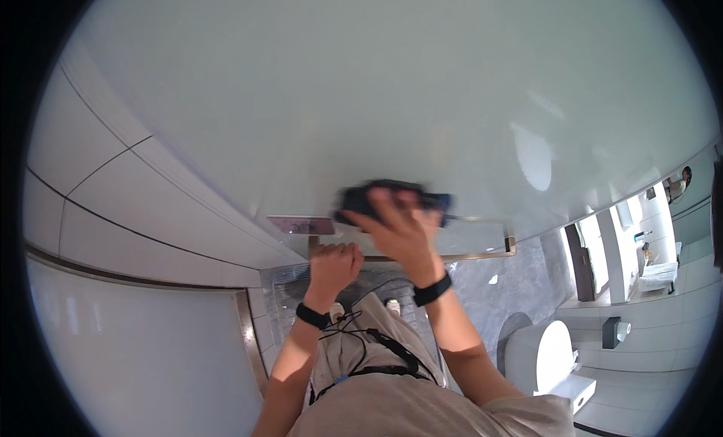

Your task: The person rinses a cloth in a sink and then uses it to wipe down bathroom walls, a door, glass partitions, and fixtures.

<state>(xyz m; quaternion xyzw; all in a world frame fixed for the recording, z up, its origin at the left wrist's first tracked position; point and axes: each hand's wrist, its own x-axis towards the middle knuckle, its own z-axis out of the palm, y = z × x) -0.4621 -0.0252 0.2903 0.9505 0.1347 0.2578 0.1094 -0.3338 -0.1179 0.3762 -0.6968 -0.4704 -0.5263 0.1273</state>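
Note:
My right hand [401, 228] presses a dark cloth [378, 197] against a large pale greenish glass panel [339, 98]; hand and cloth are blurred. My left hand [337, 262] is closed in a loose fist beside a metal towel bar [480, 257] fixed low on the panel; whether its fingers grip the bar, I cannot tell. A small pinkish sticker with writing [300, 224] sits on the panel, to the left of the cloth. Each wrist wears a black band.
White wall tiles [124, 194] and a metal-framed door [141, 335] lie to the left. At the right are a white toilet [551, 352], a black paper holder [611, 332] and a shelf with folded towels [658, 279]. Dark cables hang at my waist above the grey floor [474, 284].

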